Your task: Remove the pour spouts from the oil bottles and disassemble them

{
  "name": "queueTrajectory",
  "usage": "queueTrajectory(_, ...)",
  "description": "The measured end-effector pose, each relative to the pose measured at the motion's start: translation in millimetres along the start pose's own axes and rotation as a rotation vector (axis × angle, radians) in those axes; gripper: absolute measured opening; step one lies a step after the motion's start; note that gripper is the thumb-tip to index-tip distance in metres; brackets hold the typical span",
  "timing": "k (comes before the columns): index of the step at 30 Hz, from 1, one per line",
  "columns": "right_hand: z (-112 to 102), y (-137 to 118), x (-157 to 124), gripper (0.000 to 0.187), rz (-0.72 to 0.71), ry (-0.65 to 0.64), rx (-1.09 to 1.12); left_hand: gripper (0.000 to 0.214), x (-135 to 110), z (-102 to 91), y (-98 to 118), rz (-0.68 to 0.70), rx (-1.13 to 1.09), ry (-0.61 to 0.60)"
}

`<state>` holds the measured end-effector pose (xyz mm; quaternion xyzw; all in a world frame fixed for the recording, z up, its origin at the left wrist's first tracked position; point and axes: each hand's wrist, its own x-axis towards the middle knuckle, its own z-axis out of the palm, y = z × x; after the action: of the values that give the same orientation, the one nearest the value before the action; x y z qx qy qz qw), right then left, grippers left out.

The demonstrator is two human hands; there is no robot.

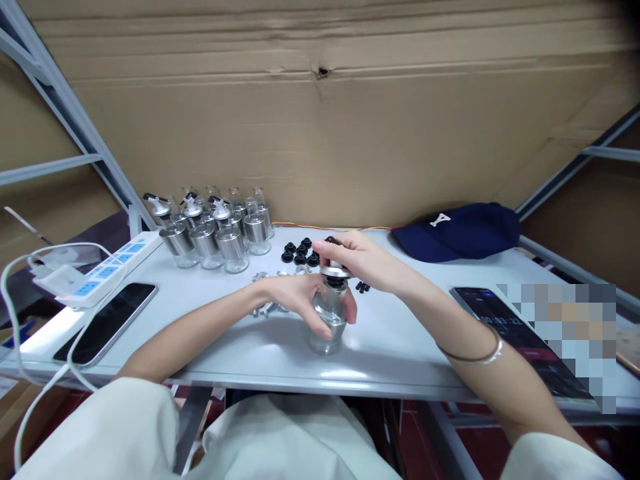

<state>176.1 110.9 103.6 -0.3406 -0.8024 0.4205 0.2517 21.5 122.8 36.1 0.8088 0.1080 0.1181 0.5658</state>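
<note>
A clear glass bottle with a metal band [327,330] stands near the table's front edge. My left hand [297,297] is wrapped around its body, thumb in front and fingertips on the far side. Over the bottle's mouth is a pourer top [336,271] with a silver collar and black parts. My right hand [353,257] grips that top from above, its fingers hiding much of it. Behind the hands lie several black stoppers [300,253]. Silvery spout pieces [263,307] are partly covered by my left hand, and small black caps [363,287] lie right of the bottle.
Several bottles [233,247] stand at the back left, three in front with pourers on. A power strip [107,270] with white cables and a phone [107,323] lie left. To the right are a navy cap [457,233] and another phone showing a timer [515,340]. Cardboard [320,147] closes the back.
</note>
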Motion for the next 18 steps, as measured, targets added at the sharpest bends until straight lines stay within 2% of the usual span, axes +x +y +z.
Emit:
queueTrajectory(3, 0, -2, 0, 0.049, 0.032, -0.004, 0.094, 0.033, 3, 3.3, 7, -0.025, -0.029, 0.046)
queueTrajectory(5, -1, -5, -1, 0.048, 0.051, 0.063, 0.173, 0.032, 4, 5.7, 16, -0.029, -0.051, 0.087)
queueTrajectory(7, -5, -8, -2, 0.046, 0.017, 0.21, 0.271, 0.033, 3, 6.3, 28, -0.01, -0.023, 0.121)
queueTrajectory(10, -16, -13, -5, 0.041, -0.106, 0.497, 0.433, 0.036, -5, 0.6, 48, 0.06, 0.095, 0.213)
queueTrajectory(12, -23, -16, -6, 0.039, -0.151, 0.617, 0.499, 0.039, -14, -8.5, 58, 0.118, 0.133, 0.312)
queueTrajectory(14, -26, -16, -6, 0.037, -0.156, 0.66, 0.482, 0.041, -25, -20.7, 64, 0.146, 0.179, 0.448)
queueTrajectory(16, -26, -14, -5, 0.037, -0.153, 0.668, 0.387, 0.04, -37, -33.9, 67, 0.115, 0.294, 0.609)
queueTrajectory(18, -24, -11, -3, 0.038, -0.161, 0.647, 0.297, 0.039, -47, -45.6, 69, 0.028, 0.467, 0.744)
